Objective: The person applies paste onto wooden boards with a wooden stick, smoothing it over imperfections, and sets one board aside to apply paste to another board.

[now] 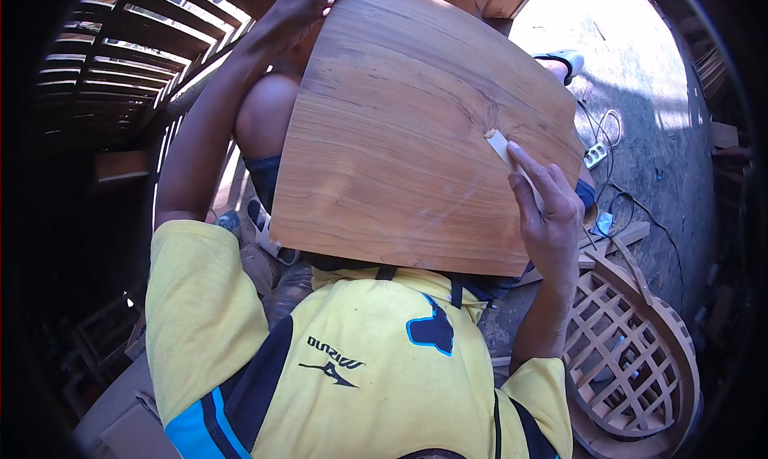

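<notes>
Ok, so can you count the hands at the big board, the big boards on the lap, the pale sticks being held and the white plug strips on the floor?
Hands: 2 (left hand, right hand)
Big board: 1
Pale stick: 1
White plug strip: 1
Total: 5

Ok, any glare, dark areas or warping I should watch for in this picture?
Head view: sunlit floor washes out at upper right; head view: deep shadow at left, below the bright slats; head view: wide-lens bending with black corners, though the board's grain is readable.
</notes>
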Available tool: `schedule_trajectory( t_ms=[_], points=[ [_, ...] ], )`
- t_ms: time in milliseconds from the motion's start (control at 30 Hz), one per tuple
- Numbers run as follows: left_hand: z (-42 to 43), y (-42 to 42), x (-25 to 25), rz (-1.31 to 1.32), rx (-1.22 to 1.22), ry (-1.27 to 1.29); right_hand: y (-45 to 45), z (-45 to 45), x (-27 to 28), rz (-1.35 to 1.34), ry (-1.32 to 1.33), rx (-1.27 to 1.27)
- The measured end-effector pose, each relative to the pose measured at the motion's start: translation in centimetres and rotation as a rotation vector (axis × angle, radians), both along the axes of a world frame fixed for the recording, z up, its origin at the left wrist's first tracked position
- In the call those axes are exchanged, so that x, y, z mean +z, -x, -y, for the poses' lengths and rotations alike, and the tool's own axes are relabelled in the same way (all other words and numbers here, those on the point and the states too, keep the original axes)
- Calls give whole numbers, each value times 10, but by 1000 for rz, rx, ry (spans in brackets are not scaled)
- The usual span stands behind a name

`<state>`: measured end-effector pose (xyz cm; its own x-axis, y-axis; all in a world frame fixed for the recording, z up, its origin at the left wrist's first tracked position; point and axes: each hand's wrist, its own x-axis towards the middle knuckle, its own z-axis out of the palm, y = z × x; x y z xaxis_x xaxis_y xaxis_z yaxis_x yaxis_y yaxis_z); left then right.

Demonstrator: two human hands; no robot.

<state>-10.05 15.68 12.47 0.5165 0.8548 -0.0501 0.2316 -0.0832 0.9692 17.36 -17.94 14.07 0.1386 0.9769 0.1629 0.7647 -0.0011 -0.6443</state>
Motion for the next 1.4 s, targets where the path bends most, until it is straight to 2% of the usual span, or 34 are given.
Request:
schedule_trajectory(
  t_ms=[33, 167, 233, 300, 500, 633, 800, 933, 1033, 1100, 1200, 1400],
  points=[
    [0, 0, 0, -28, -16, -72, -2, 5, 0, -16, 9, -18],
    [8, -1, 5, 14, 39, 18, -3, 20, -3, -74, 47, -43],
    [8, 2, 5, 99, -3, 181, -9, 30, -4, -54, 21, -70],
    [-13, 16, -11, 45, -22, 142, -19, 43, -3, -35, 4, -120],
    [8, 4, 4, -108, 17, -37, -63, 109, -10, -105, 82, -409],
    [16, 0, 13, -167, -12, 2, -73, 156, -23, -92, 147, -555],
    [16, -4, 18, -222, 0, -31, -76, 189, -39, -60, 38, -576],
    [18, -6, 18, -203, 14, -89, -77, 183, -46, -105, 98, -607],
    [32, -12, 26, -197, -10, -118, -76, 163, -46, -58, 145, -601],
    [35, -13, 28, -180, -23, -111, -76, 152, -46, 78, 241, -590],
    [36, -13, 28, -166, 39, -114, -84, 142, -56, 137, 281, -592],
    [24, -5, 23, -214, 65, -174, -93, 114, -66, 137, 319, -590]
  ],
)
